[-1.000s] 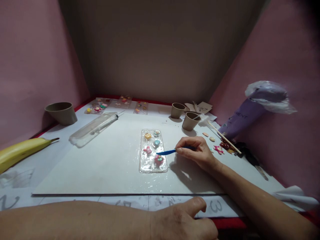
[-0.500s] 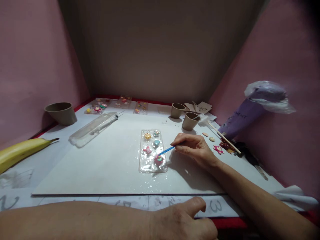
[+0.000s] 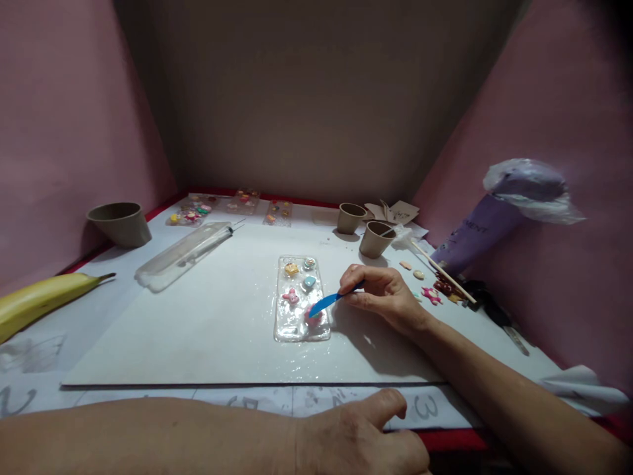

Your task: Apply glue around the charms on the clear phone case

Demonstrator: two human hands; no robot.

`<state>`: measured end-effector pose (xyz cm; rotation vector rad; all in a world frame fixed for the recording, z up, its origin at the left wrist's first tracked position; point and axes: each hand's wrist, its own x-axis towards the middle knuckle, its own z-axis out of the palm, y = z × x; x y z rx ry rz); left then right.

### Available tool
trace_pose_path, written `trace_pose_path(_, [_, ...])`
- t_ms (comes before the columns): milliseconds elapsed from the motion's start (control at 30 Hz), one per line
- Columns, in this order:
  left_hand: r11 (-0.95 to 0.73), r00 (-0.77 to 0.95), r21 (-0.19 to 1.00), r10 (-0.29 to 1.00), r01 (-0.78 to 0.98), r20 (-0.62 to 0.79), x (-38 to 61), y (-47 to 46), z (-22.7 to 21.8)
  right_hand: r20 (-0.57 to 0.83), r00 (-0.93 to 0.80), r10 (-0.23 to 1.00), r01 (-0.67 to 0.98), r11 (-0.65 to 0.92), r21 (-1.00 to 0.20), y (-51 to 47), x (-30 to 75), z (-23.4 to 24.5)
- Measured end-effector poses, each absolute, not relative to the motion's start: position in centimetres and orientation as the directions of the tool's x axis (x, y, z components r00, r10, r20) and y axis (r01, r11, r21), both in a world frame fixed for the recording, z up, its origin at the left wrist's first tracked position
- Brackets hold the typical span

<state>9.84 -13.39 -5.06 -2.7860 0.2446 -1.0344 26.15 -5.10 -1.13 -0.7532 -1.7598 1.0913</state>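
Observation:
My right hand [image 3: 383, 297] pinches a blue plastic modelling knife [image 3: 326, 304] between thumb and fingers. Its flat, pointed blade lies over a pink charm [image 3: 313, 318] at the lower right of a clear phone case [image 3: 284, 333]. Shiny, clear gel-like stuff coats the case. Also on the case are a pink animal charm [image 3: 291, 296], a yellow one [image 3: 291, 269], a light blue one [image 3: 309, 283] and a round one [image 3: 309, 264]. My left hand [image 3: 363, 425] rests near the front edge, fingers loosely bent and apart, partly cut off; no object shows in it.
Left are a banana [image 3: 54, 295], a brown cup [image 3: 123, 225] and a syringe in a clear tray [image 3: 185, 254]. Decorated cases [image 3: 277, 212] lie behind. Two brown cups [image 3: 376, 240], loose charms [image 3: 432, 295], a stick [image 3: 445, 272] and a purple piping bag [image 3: 475, 227] are right.
The blue knife has turned so its broad blade face shows, and its tip has shifted slightly left and down over the pink charm. My left hand stays put.

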Motion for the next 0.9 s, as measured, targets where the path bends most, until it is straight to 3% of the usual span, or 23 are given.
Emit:
trace_pose_path(733, [-0.970, 0.759, -0.225, -0.218, -0.096, 0.614, 9.79, -13.35, -4.81, 0.317, -0.377, 0.870, 0.122, 0.386, -0.914, -5.15, 26.08, -1.08])
trace_pose_path(900, [-0.970, 0.686, -0.236, -0.216, -0.066, 0.695, 10.12, -13.24, -4.64, 0.297, -0.367, 0.881, 0.104, 0.356, -0.929, -4.97, 26.39, -1.02])
